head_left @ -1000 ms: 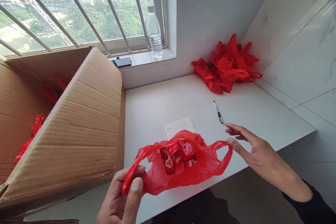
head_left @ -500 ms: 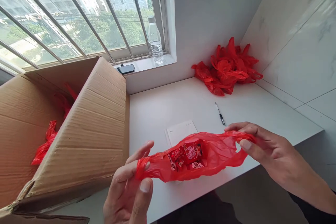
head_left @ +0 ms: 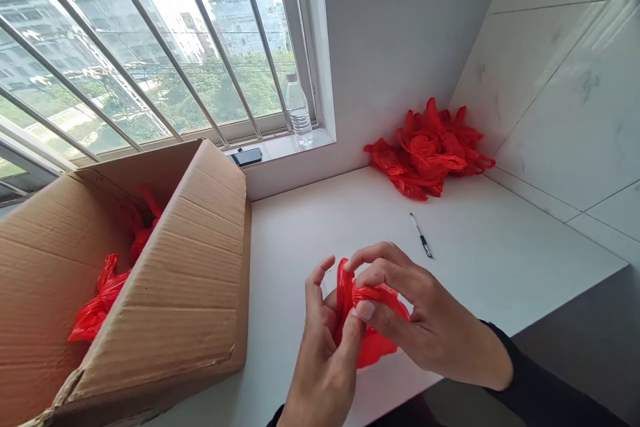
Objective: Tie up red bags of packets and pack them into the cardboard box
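A small red plastic bag point(head_left: 373, 343) with wrapped sweets inside hangs bunched up between my two hands, just above the front of the white counter point(head_left: 480, 260). My left hand point(head_left: 323, 360) pinches the bag's top from the left, thumb pressed against it. My right hand point(head_left: 425, 320) grips the gathered handles from the right, fingers curled over them. The sweets are hidden by the plastic and my fingers.
An open cardboard box point(head_left: 165, 300) with red bags point(head_left: 100, 300) inside stands at the left. A heap of red bags point(head_left: 430, 150) lies in the back corner. A pen point(head_left: 421, 244) rests on the counter. On the windowsill stand a water bottle point(head_left: 300, 110) and a phone point(head_left: 247, 156).
My hands have come together from far apart, gathering the spread-open bag into a tight bunch. The notepad under it is now hidden. The view has tilted upward.
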`<state>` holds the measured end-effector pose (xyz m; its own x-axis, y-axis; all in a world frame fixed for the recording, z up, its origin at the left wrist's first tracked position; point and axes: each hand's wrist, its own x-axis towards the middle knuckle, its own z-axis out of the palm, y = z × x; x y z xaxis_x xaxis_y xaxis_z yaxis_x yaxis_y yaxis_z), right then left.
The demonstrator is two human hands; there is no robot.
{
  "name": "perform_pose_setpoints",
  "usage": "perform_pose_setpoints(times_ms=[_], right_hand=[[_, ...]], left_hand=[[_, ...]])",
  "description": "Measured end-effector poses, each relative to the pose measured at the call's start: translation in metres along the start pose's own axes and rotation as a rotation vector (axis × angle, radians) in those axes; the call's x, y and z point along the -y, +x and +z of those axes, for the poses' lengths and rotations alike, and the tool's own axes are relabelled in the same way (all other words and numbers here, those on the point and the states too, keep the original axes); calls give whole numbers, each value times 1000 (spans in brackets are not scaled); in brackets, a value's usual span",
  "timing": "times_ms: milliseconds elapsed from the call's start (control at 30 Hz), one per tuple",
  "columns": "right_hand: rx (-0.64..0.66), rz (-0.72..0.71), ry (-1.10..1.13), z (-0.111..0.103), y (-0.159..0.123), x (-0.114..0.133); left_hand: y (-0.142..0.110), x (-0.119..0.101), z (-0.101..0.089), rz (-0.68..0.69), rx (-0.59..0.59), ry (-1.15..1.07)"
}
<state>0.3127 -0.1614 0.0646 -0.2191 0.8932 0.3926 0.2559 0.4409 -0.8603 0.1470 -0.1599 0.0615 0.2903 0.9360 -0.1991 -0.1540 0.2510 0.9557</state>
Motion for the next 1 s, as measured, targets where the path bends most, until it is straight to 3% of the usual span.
perform_pose_setpoints(times_ms=[100, 200, 333, 600, 767, 900, 1000], right_hand=[[33, -74, -84, 7, 6, -2], [75, -43, -39, 6, 7, -5], [37, 82, -16, 1, 5, -11], [-75, 146, -32, 2, -2, -13], [-15, -10, -11, 8, -9, -16], [-30, -5, 8, 11, -10, -19], [-27, 12, 35, 13, -12, -19]], left_hand=[[1, 2, -1, 62, 101, 178], [6, 7, -9, 87, 168, 261], [10, 13, -20, -13, 40, 186], [17, 18, -29, -218, -68, -22], [20, 13, -34, -225, -29, 8], [20, 10, -36, -186, -2, 177], [20, 11, -37, -195, 24, 177]])
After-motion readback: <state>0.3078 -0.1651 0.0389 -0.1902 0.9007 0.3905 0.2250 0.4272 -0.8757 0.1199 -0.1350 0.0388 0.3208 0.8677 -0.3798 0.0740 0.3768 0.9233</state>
